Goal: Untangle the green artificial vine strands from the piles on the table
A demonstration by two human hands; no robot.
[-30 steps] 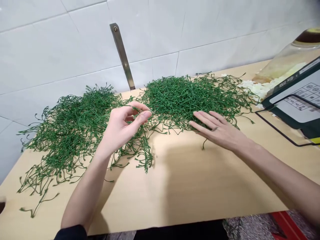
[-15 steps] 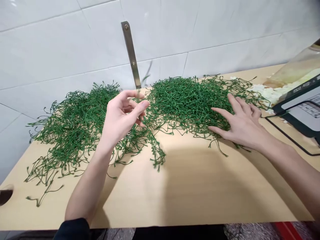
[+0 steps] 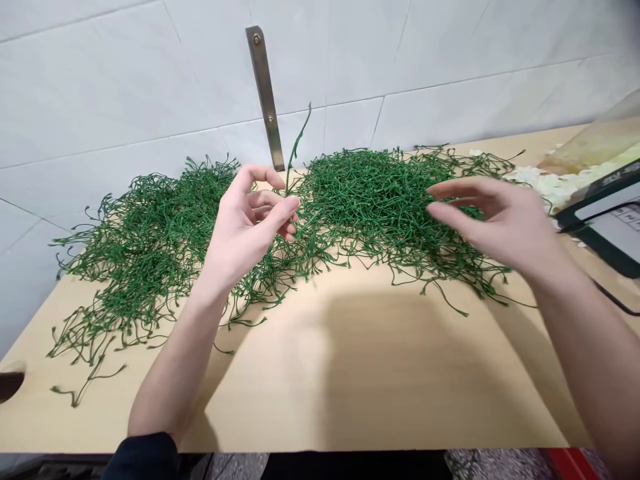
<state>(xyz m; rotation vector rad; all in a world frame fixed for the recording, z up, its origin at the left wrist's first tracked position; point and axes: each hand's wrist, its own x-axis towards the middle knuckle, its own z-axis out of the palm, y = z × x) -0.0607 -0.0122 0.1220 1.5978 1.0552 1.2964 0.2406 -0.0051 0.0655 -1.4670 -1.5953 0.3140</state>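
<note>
Stem pinched in your left hand wants light pressure; your right hand (narrowly parted) should tease the right pile gently.

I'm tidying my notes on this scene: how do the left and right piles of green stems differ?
The left pile sprawls loosely, while the right pile is a denser mound. The left pile also reaches nearer the front edge of the table than the right pile. Both consist of thin green stems.
</note>
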